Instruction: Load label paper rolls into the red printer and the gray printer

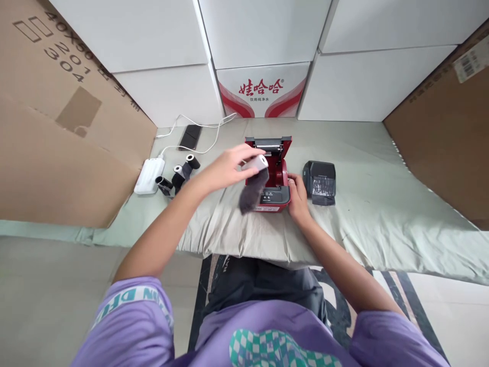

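My left hand (pixel 233 168) pinches a white paper roll (pixel 260 162), with a dark printed strip (pixel 255 191) hanging off it. The roll is above the open bay of a small red and black thermal printer (pixel 273 196). Its lid (pixel 268 144) stands raised at the back. On the printer's right side my right hand (pixel 298 199) is closed against the casing, with part of its fingers hidden. To the right of that hand, a second, black printer-like device (pixel 320 182) sits on the cloth, with its lid down and a dark printed strip at its front.
Several small rolls (pixel 178 176) and a white power bank (pixel 150 176) with a cable lie at the left. A black phone (pixel 190 137) is behind them. White cartons (pixel 263 92) line the back; brown cardboard boxes (pixel 76 137) flank both sides. Green cloth (pixel 362 204) covers the surface.
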